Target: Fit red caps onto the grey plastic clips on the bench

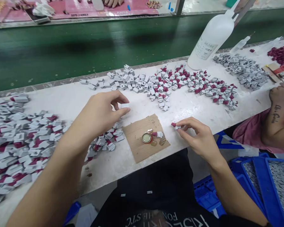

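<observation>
The white bench (pixel 194 110) is running across the whole view, with a green conveyor belt (pixel 85 47) lying behind it. A large heap of grey clips with maroon inserts (pixel 16 138) is spreading over the bench's left end, and a long band of the same small parts (pixel 170 83) is trailing along the far edge toward a frosted white bottle (pixel 211 39), which is standing upright.

Nearer the person, a square of brown cardboard (pixel 145 137) is lying flat on the bench, carrying a round metal cap holding glue (pixel 147 137) and a few wet blotches (probably spilled adhesive).

The left hand (pixel 101 113) is hovering beside the cardboard, its thumb and forefinger pinching one small grey piece (pixel 123 105). The right hand (pixel 198 135) is resting on the bench just right of the cardboard, fingertips pressing together on a grey clip with a maroon end (pixel 175 126).

Risk, as a judgement: the tiny clip could be slipping from the fingertips, or glue could be smearing onto fingers, since the cap is sitting open between both hands.

A co-worker's forearm (pixel 275 116) is entering at the right, cut off by the frame; another person's fingers (pixel 113 3) are showing at the top edge. The bottle's label is too blurred to read, and the left hand's piece is mostly hidden.
</observation>
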Demonstrator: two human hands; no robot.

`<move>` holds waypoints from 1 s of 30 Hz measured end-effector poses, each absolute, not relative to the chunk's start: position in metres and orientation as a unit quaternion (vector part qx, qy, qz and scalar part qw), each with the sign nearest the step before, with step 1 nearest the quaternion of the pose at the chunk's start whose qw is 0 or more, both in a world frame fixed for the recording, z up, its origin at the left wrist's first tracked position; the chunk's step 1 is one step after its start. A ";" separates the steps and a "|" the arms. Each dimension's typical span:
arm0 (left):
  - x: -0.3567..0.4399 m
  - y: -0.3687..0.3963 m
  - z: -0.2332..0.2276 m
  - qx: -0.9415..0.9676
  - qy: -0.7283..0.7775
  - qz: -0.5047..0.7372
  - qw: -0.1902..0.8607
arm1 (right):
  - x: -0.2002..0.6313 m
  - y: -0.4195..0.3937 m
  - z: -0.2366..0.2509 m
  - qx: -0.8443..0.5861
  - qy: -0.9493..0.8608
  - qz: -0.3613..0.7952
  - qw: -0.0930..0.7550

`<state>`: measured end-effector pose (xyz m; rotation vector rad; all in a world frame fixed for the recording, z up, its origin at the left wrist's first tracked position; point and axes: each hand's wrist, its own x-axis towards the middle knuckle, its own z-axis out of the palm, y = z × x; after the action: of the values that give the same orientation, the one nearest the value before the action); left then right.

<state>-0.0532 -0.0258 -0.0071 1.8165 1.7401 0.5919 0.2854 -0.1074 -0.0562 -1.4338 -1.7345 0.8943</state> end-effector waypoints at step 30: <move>-0.035 -0.102 -0.025 0.434 0.531 0.407 0.604 | 0.223 -0.123 -0.040 -0.464 -0.611 0.481 0.425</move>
<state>-0.0348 -0.1019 -0.0250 1.0033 1.2285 0.9416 0.2233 -0.1226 -0.0399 -1.1606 -1.5287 1.2020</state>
